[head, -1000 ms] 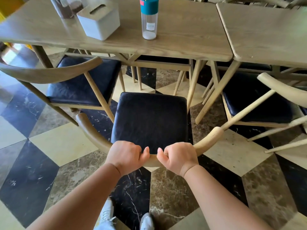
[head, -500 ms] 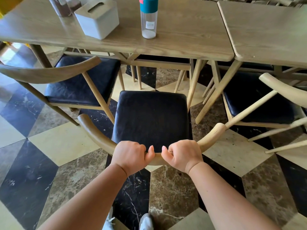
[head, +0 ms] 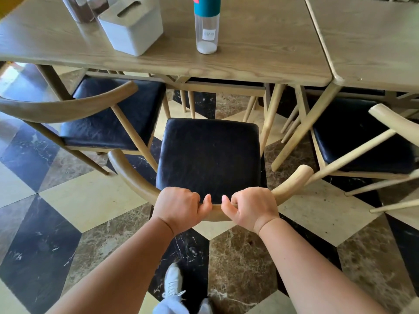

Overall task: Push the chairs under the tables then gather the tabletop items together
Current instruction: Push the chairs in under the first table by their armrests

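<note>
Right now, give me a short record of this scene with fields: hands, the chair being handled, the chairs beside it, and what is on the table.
left hand: left hand grips the curved backrest of the middle chair
right hand: right hand grips the same backrest, beside the left
middle chair: seat wholly out from under the table
left chair: left chair partly under
right chair: right chair partly under the tables
tabletop: tissue box, bottle with teal cap, dark jars
</note>
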